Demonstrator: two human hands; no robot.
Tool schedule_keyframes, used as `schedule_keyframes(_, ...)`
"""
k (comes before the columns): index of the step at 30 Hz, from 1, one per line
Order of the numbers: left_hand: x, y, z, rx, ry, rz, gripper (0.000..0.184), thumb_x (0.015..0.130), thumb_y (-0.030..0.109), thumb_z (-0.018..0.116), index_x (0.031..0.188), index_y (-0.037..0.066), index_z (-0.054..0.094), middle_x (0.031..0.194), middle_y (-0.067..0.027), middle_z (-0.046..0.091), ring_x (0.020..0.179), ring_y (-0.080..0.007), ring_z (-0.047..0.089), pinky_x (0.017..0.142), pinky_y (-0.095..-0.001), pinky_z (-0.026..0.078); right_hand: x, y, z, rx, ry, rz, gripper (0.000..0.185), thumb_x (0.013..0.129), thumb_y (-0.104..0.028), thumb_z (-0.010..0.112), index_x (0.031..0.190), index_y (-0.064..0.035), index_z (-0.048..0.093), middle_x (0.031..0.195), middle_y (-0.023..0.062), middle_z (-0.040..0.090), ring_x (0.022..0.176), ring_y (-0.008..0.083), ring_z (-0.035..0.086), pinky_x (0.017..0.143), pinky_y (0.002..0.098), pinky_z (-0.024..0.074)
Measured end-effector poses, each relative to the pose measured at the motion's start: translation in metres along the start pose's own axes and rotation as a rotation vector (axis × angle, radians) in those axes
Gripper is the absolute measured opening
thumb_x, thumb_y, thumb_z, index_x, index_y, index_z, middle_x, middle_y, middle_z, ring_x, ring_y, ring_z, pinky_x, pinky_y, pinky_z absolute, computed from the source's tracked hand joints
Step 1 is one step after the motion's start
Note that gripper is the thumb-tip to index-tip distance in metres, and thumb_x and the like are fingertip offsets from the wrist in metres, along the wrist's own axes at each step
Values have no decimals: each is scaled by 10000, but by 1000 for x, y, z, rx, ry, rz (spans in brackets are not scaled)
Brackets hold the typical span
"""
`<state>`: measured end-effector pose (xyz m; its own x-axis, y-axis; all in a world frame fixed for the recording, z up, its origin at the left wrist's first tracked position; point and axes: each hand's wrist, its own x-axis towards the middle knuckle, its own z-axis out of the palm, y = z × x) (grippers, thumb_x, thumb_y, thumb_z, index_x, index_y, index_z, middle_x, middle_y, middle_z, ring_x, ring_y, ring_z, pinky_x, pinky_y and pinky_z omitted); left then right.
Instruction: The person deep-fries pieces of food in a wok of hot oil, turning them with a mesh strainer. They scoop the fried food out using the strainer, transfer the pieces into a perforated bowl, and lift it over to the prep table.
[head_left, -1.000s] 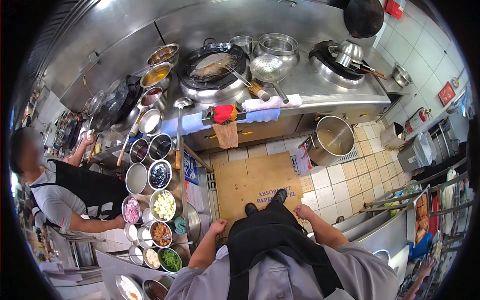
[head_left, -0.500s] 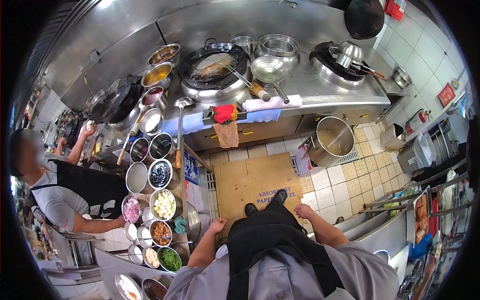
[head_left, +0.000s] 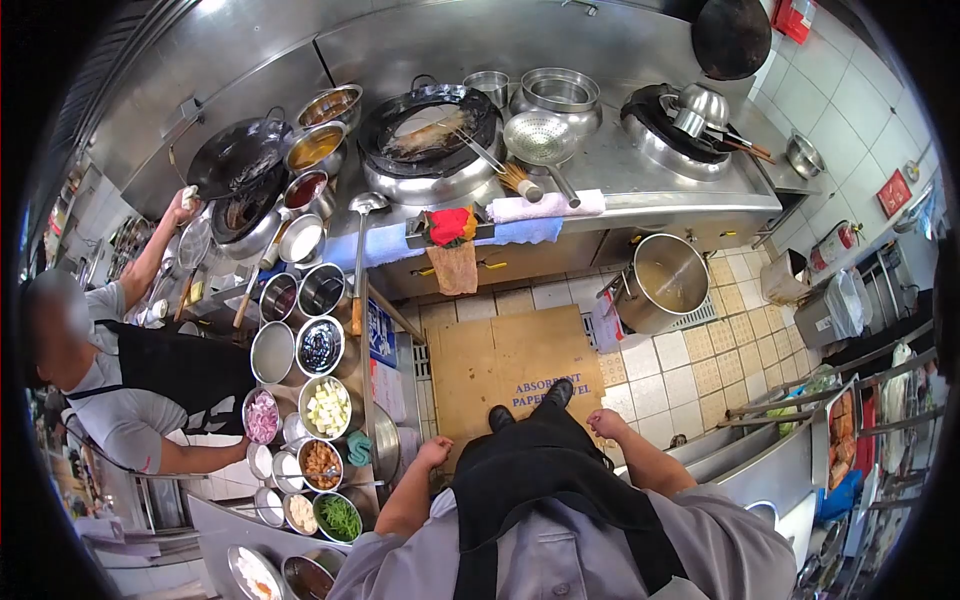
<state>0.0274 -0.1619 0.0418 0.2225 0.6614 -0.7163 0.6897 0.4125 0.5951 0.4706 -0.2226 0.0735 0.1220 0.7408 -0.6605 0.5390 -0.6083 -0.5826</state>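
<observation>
My left hand [head_left: 435,452] hangs at my side with its fingers curled in, and no object shows in it. It is nearest to the bowls on the left counter, among them a bowl of chopped green herbs [head_left: 339,518] and a bowl of pale diced vegetable [head_left: 328,408], but touches neither. On the other side of my black apron [head_left: 540,480], my right hand [head_left: 607,423] is also loosely closed, with nothing visible in it. Below my feet lies a flattened cardboard sheet [head_left: 500,345].
A co-worker [head_left: 150,390] stands at the left. A wok [head_left: 425,135] sits on the burner ahead, beside a perforated strainer [head_left: 540,138] and a brush [head_left: 520,183]. On the tiled floor at right stands a pot of cloudy liquid [head_left: 668,280]. A ladle [head_left: 367,205] lies along the counter.
The co-worker's raised hand has lifted and tilted the left wok above its burner, and their body has shifted slightly. My own hands have stayed almost where they were.
</observation>
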Motion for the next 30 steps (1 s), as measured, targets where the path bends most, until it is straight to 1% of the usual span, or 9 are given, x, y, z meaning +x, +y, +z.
schedule_keyframes(4, -1, 2, 1, -14, -1, -21, 201, 819, 174, 460, 945, 33, 529, 777, -63, 571, 642, -139, 551, 595, -275, 457, 0, 1, 0, -34, -4, 3, 148, 725, -138, 490, 789, -70, 605, 673, 90, 604, 533, 163, 593, 553, 278, 478)
schedule_keyframes(6, -1, 1, 1, -26, -1, -20, 207, 819, 178, 460, 949, 32, 529, 776, -67, 574, 630, -143, 555, 589, -274, 455, 0, 2, 1, -45, 6, -47, 147, 729, -145, 492, 784, -70, 606, 661, 89, 603, 528, 163, 592, 552, 278, 478)
schedule_keyframes(9, 1, 0, 1, 1, 12, -4, 209, 793, 210, 471, 921, 66, 552, 731, -54, 581, 627, -147, 562, 579, -276, 450, 0, 4, 1, -10, -1, -41, 148, 729, -164, 500, 775, -73, 607, 640, 86, 599, 529, 163, 592, 552, 284, 477)
schedule_keyframes(13, 6, -7, 3, 52, 16, -12, 210, 795, 212, 468, 920, 64, 550, 732, -54, 581, 636, -143, 562, 577, -273, 447, 1, 3, 1, -53, -4, -13, 154, 733, -177, 502, 777, -74, 609, 625, 83, 596, 531, 164, 593, 550, 283, 477)
schedule_keyframes(16, 10, -11, 4, -29, 7, -16, 205, 796, 204, 466, 925, 67, 546, 721, -51, 577, 630, -142, 556, 574, -273, 445, 0, 2, 0, -14, -10, 3, 163, 739, -181, 496, 782, -71, 609, 630, 86, 597, 537, 163, 595, 551, 284, 477)
schedule_keyframes(19, 11, -13, 4, -30, -10, -14, 196, 796, 194, 465, 928, 72, 543, 713, -45, 570, 613, -142, 545, 570, -275, 442, 0, 3, 1, -36, -22, -22, 176, 780, -140, 462, 826, -28, 590, 671, 90, 598, 531, 153, 579, 500, 270, 467)
schedule_keyframes(21, 14, -16, 6, -109, -13, -33, 192, 793, 180, 466, 929, 66, 540, 715, -43, 563, 607, -142, 535, 568, -275, 440, 1, 6, 2, 13, -8, -11, 172, 742, -181, 487, 784, -68, 610, 630, 88, 599, 523, 160, 594, 557, 285, 480)
schedule_keyframes(24, 19, -23, 7, -47, -6, 3, 192, 792, 177, 468, 924, 56, 538, 726, -47, 562, 618, -143, 534, 572, -272, 438, 3, 9, 3, -75, 8, -67, 165, 740, -177, 489, 782, -74, 611, 631, 84, 601, 516, 161, 594, 554, 280, 480)
schedule_keyframes(30, 19, -22, 6, -94, -17, -13, 185, 795, 162, 461, 925, 54, 538, 723, -47, 562, 626, -144, 535, 583, -270, 438, 3, 11, 4, -46, 10, -64, 161, 740, -173, 486, 779, -77, 609, 627, 80, 600, 516, 158, 594, 548, 275, 479)
